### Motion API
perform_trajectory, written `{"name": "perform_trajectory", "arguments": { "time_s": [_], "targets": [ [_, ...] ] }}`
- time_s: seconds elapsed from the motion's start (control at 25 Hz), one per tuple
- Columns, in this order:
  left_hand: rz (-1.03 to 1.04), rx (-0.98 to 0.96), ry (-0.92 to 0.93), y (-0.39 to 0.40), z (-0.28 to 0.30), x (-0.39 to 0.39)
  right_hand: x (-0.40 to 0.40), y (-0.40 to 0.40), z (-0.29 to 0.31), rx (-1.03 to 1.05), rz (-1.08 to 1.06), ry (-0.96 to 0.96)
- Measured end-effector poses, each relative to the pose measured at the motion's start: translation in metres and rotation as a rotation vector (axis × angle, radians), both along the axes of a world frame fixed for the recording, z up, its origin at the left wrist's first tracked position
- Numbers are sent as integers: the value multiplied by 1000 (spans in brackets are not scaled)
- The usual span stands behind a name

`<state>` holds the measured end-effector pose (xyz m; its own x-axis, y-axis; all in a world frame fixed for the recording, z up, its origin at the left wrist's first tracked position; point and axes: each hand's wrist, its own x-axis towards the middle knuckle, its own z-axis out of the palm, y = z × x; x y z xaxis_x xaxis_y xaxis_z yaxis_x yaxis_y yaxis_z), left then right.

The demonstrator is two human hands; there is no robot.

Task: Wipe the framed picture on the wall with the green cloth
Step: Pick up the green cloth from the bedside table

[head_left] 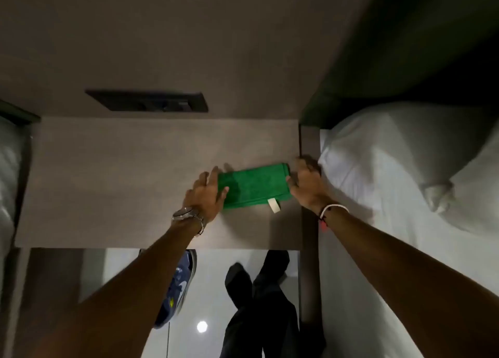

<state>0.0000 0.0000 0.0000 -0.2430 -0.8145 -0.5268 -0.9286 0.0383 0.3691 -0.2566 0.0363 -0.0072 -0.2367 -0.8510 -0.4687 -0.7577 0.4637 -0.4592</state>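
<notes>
A folded green cloth (pixel 255 186) with a white tag lies flat on the wooden nightstand top (pixel 121 184), near its right side. My left hand (pixel 206 194), with a metal watch on the wrist, rests on the cloth's left end with fingers spread. My right hand (pixel 306 183), with a cord bracelet on the wrist, touches the cloth's right end, fingers curled at its edge. Neither hand has lifted the cloth. No framed picture is in view.
A dark socket panel (pixel 147 101) is set in the wall above the nightstand. A bed with a white pillow (pixel 399 157) and sheets lies to the right, under a dark headboard. Below are my dark-trousered legs and a blue shoe (pixel 176 290) on a glossy floor.
</notes>
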Motion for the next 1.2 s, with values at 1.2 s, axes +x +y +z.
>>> {"name": "perform_trajectory", "arguments": {
  "time_s": [1.2],
  "targets": [
    [445, -209, 838, -98, 299, -83, -37, -42, 270, -879, -689, -443]
  ]
}}
